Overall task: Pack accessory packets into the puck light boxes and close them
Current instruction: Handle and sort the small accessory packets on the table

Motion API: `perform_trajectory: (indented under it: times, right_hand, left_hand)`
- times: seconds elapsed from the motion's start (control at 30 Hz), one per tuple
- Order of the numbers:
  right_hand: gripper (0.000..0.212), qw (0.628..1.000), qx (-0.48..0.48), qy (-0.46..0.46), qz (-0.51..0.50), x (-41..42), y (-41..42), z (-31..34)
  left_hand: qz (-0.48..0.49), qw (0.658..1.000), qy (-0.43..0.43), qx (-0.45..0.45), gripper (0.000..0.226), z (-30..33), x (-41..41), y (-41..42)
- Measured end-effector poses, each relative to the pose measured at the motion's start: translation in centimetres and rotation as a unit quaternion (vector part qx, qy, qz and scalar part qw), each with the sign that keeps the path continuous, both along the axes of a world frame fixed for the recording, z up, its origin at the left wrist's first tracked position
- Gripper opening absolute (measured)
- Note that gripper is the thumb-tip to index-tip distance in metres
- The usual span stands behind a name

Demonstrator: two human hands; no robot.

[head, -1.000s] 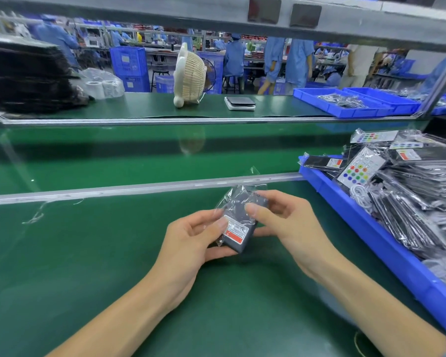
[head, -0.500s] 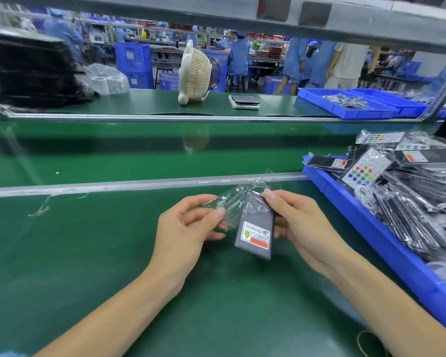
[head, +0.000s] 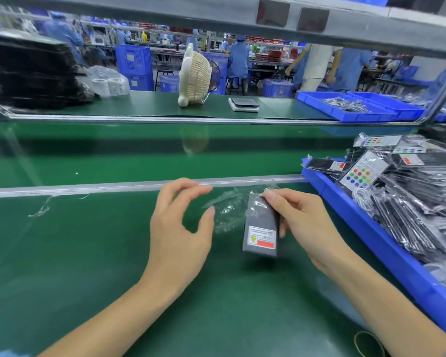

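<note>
Above green mat [head: 88, 253], packet [head: 261, 228] in right fingers [head: 273, 199]

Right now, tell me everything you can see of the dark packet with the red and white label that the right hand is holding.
The dark packet is a flat, grey-black oblong in a clear, crinkly plastic sleeve. A white label with a red bar and a small yellow-green mark sits near its lower end. It stands roughly upright, raised above the green table. The right hand pinches its top and right edge. Loose clear film trails from its upper left. The left hand is open beside it, not touching the packet itself.
</note>
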State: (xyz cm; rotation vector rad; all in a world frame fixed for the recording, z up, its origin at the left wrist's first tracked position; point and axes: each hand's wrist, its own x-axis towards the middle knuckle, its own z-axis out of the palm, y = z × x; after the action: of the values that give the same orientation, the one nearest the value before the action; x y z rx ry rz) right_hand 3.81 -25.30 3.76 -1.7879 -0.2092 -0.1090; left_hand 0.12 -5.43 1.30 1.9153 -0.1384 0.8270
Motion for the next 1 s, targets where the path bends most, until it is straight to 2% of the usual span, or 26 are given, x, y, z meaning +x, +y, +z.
perform_trajectory:
  times: [0.07,0.13,0.2,0.33,0.43,0.53,0.63,0.77,0.87,1.0]
  right_hand:
    - [0.017,0.999,0.031,-0.001,0.029,-0.3,0.4,0.0]
    - [0.011,0.998,0.036,-0.006,0.051,-0.6,0.8,0.0]
    - [0.007,0.998,0.033,-0.007,0.057,-0.6,0.9,0.0]
    - [0.024,0.993,0.071,0.026,0.087,-0.8,0.7,0.1]
    - [0.038,0.986,0.112,0.072,0.103,-0.5,0.7,0.0]
    - [0.038,0.977,0.146,0.116,0.107,-0.3,0.5,-0.1]
    - [0.042,0.972,0.149,0.133,0.126,-0.3,0.3,0.1]
    - [0.038,0.971,0.1,0.131,0.174,-0.5,0.4,0.0]
    - [0.037,0.969,0.095,0.133,0.183,-0.8,0.5,0.1]
    - [0.03,0.975,0.113,0.133,0.135,-0.4,0.2,0.3]
  left_hand:
    - [-0.018,0.992,-0.077,0.096,0.025,-0.2,-0.5,-0.7]
    - [-0.058,0.988,-0.053,0.133,0.034,-0.5,-0.9,-1.5]
    - [-0.09,0.988,-0.027,0.124,0.039,-0.8,-1.1,-1.9]
    - [-0.086,0.994,-0.015,0.059,0.032,-0.9,-1.0,-1.7]
    - [-0.104,0.992,0.059,-0.047,0.032,-0.9,-0.7,-1.5]
    - [-0.166,0.968,0.114,-0.148,0.029,-0.8,-0.7,-1.4]
    - [-0.201,0.946,0.121,-0.225,0.019,-0.3,-0.8,-1.4]
    - [-0.173,0.933,0.152,-0.275,0.024,0.3,-0.7,-1.5]
    - [-0.156,0.918,0.179,-0.317,0.016,-0.2,-0.2,-1.3]
    - [-0.161,0.892,0.206,-0.369,0.035,-0.5,0.1,-1.1]
